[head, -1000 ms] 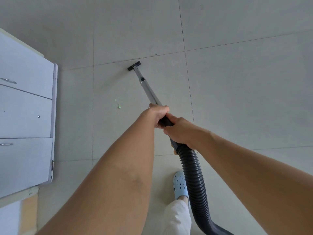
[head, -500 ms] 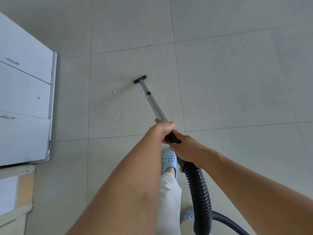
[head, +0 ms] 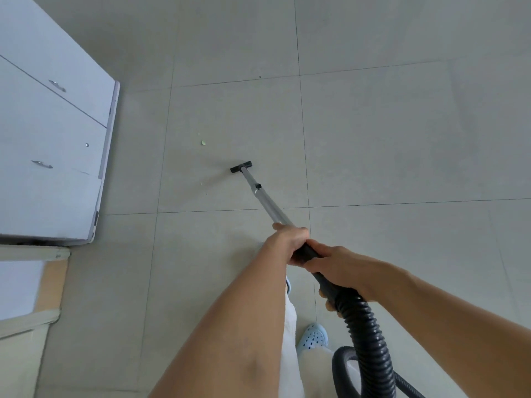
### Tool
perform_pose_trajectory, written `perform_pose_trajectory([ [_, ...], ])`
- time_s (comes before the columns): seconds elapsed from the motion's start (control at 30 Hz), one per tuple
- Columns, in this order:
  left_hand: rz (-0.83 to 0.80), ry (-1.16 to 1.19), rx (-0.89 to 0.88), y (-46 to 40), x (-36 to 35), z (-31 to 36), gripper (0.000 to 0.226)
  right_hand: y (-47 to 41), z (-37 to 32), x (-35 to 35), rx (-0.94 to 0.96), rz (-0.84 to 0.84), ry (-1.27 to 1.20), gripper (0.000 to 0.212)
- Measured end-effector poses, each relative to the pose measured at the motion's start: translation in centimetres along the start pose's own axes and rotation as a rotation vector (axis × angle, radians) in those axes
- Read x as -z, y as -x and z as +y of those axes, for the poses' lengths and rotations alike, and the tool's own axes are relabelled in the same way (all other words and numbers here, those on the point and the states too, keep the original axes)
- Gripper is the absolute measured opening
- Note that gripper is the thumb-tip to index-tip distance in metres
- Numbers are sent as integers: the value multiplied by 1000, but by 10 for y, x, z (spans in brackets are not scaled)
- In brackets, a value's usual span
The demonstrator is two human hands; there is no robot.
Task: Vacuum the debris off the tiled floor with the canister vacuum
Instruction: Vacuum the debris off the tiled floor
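You are mid-sweep, both your left hand (head: 290,242) and right hand (head: 339,268) with fingers wrapped tight round the wand (head: 265,198), its nozzle (head: 241,167) on the floor (head: 402,139) just right of the green crumbs (head: 203,142), so steer it left onto them.

The floor (head: 388,133) is pale tile with a smooth, matt finish and thin dark grout lines. The wand (head: 267,203) looks like polished metal, silvery and reflective, ending in a matt black plastic nozzle (head: 241,166). The hose (head: 365,334) is ribbed black plastic with a dull sheen. The cabinet (head: 51,156) has smooth, flat white fronts with small shiny metal handles. The clog (head: 313,338) looks like soft, perforated, light-blue plastic.
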State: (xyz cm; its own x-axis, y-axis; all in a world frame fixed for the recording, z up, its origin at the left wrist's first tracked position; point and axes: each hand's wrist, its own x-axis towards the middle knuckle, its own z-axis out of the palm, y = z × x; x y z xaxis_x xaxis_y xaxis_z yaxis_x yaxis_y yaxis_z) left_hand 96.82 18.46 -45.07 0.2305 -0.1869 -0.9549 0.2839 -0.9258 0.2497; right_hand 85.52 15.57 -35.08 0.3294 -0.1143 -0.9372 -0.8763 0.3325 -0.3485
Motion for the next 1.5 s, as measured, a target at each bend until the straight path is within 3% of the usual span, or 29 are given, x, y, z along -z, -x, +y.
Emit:
perform_pose_trajectory([
  [0.1,-28,33,20,11,5,-13,77,0,6,-16,6,15,29,52],
  [0.23,-54,87,18,8,22,-18,57,-19,4,-39,52,126,191,63],
  [0.37,-37,57,14,-20,42,-7,72,-45,-14,-46,94,169,225,65],
  [0.7,42,-22,-40,-87,120,62,70,-118,-107,-44,122,214,242,69],
  [0.93,91,-18,-42,-128,173,97,70,-159,-167,-45,121,182,195,67],
  [1.17,212,-84,-74,-151,225,126,87,-173,-226,-46,110,46,-106,52],
  [1.3,259,-47,-52,-148,247,119,73,-170,-243,-59,93,26,-58,45],
  [1.5,208,-21,-18,-124,235,82,65,-148,-216,-81,68,19,20,53],
])
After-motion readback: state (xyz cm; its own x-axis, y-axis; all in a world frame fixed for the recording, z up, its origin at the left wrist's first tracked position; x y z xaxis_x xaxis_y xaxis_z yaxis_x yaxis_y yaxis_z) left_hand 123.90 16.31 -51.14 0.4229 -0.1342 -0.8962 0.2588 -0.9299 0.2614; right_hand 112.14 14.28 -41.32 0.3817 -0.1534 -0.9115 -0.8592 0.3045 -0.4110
